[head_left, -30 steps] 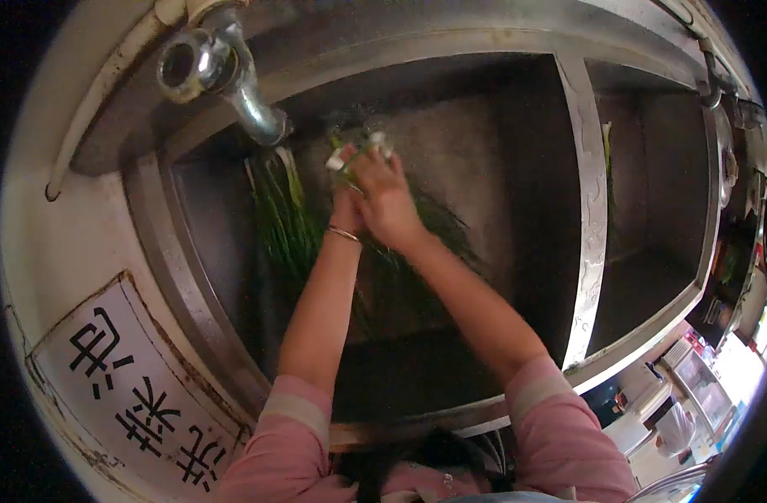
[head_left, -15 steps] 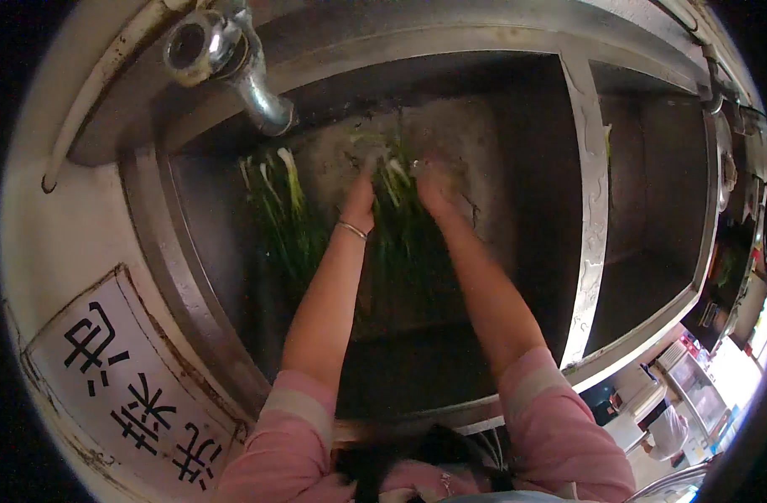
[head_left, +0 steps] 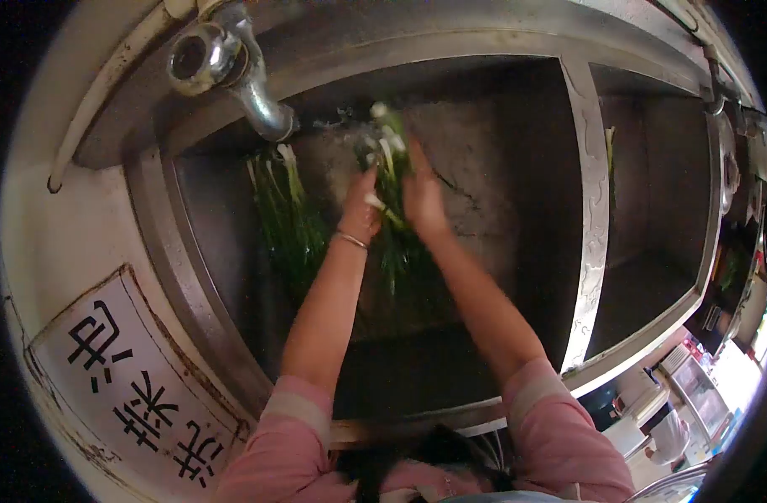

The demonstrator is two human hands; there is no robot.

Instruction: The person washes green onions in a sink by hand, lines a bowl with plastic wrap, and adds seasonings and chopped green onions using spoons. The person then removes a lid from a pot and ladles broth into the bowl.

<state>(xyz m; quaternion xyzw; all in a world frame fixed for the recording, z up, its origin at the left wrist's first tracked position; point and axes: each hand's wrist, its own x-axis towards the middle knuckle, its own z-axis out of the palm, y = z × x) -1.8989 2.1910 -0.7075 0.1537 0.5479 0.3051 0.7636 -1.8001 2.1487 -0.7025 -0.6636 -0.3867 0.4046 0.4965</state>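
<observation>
A bunch of green onions point(head_left: 393, 168) is held between my two hands over the sink basin, white root ends pointing away from me and green leaves trailing back toward me. My left hand point(head_left: 362, 204) closes round its left side, with a metal bangle on the wrist. On the other side my right hand point(head_left: 422, 194) grips the same bunch, its fingers partly hidden and a little blurred. To the left, a second bunch, of loose scallions point(head_left: 289, 197), lies in the basin, untouched.
A metal faucet point(head_left: 270, 113) juts over the basin's back left. The sink divider point(head_left: 591, 201) separates a right basin, where a green stalk point(head_left: 611, 155) shows. A sign with Chinese characters point(head_left: 136, 386) is on the left. Another person point(head_left: 668, 436) is far right.
Both hands have brought the bunch up from the basin, so its white ends now show clearly higher and farther back. The left bunch stays put.
</observation>
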